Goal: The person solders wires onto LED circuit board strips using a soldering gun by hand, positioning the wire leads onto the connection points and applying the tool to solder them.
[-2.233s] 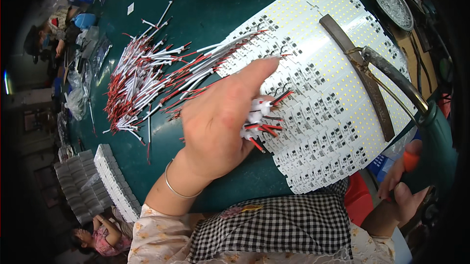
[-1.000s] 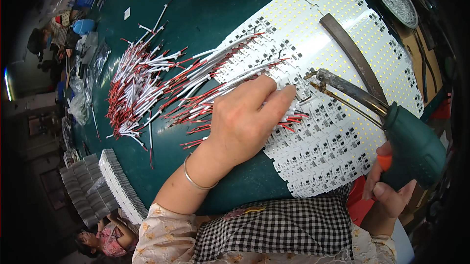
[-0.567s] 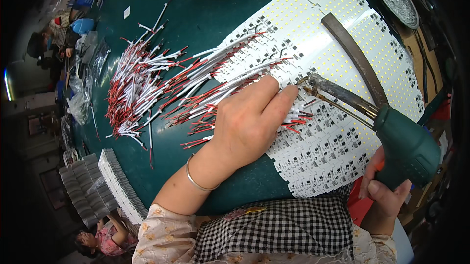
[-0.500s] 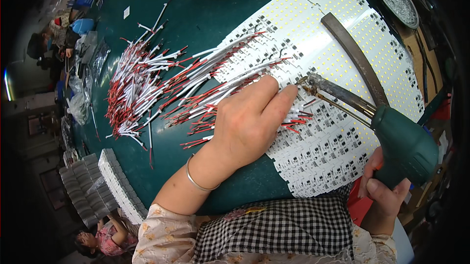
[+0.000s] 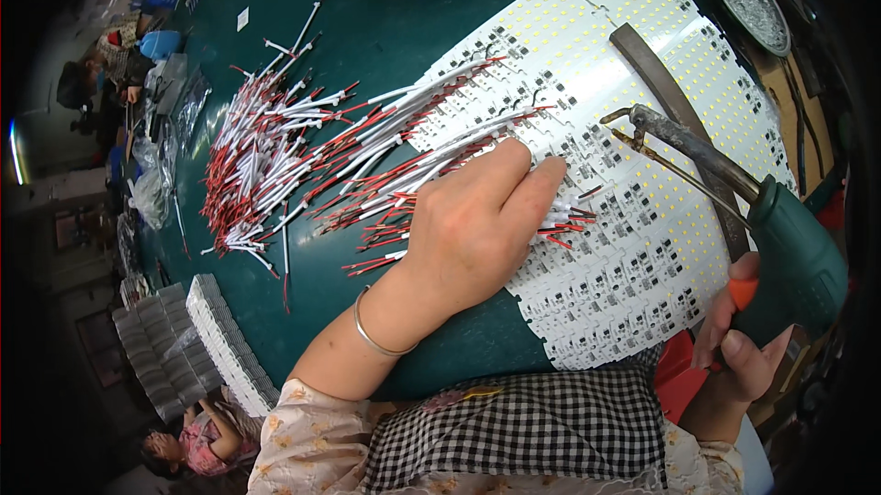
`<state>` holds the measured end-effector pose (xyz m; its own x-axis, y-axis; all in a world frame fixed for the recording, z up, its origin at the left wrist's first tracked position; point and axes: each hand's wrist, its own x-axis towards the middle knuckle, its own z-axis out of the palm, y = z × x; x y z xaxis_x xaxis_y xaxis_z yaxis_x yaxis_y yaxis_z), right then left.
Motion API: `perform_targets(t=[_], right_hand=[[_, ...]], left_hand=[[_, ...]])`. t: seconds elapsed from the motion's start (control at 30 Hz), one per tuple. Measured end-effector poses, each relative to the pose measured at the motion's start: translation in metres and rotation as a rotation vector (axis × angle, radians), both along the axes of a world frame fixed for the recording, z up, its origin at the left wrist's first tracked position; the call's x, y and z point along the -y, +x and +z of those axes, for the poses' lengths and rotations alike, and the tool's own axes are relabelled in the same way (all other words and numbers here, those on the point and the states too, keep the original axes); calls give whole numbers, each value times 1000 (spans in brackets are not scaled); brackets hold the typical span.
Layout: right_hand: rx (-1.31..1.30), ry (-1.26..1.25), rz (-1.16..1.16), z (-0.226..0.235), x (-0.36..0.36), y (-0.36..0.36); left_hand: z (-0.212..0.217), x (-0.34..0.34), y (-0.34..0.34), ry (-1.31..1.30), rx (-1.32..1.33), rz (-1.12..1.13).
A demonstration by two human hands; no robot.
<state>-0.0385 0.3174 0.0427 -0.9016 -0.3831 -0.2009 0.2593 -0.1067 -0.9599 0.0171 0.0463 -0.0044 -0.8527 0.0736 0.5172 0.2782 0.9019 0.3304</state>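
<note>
My left hand (image 5: 473, 229) rests over red and white wires (image 5: 385, 206), its thumb and finger pressed together above the white LED circuit boards (image 5: 606, 247). Whatever is between those fingertips is hidden; wire ends stick out past both sides of the hand. In my right hand (image 5: 748, 357) is a green soldering gun (image 5: 798, 256), gripped by its handle, with a finger beside the orange trigger. Its dark, bent metal tip hangs over the boards, a little to the right of my left fingertips and apart from them.
A dark curved metal strip (image 5: 684, 119) lies across the boards, behind the gun. At the far right stands a round metal bowl (image 5: 748, 4). A large wire heap (image 5: 262, 155) spreads over the green table (image 5: 367, 27). Stacked parts (image 5: 225, 339) stand at left; other people sit beyond.
The soldering gun and my right hand have moved right, taking the tip away from my left fingertips. The left hand has barely shifted and stays pinched. The view has shifted slightly.
</note>
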Motion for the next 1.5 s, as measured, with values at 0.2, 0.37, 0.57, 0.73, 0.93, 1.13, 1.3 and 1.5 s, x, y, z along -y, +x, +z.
perform_targets(t=[0.2, 0.37, 0.57, 0.73, 0.93, 1.13, 1.3, 1.5], right_hand=[[9, 1, 25, 1, -8, 3], [-17, 70, -7, 3, -16, 16], [104, 135, 36, 8, -14, 24], [199, 148, 41, 7, -18, 29], [115, 338, 121, 5, -16, 37], [130, 391, 165, -1, -29, 44], [33, 296, 145, 0, -25, 37], [-4, 68, -22, 10, -12, 19]], left_hand=[[-3, 0, 1, 37, 21, 45], [-9, 8, -3, 108, 31, -101], [-12, 11, -4, 125, 22, -141], [-11, 10, -3, 79, 8, -123], [-11, 9, -1, 48, 9, -113], [-9, 6, 0, 26, -12, -104], [-9, 2, -3, -10, -68, -84], [-2, 3, 0, 16, 17, -93]])
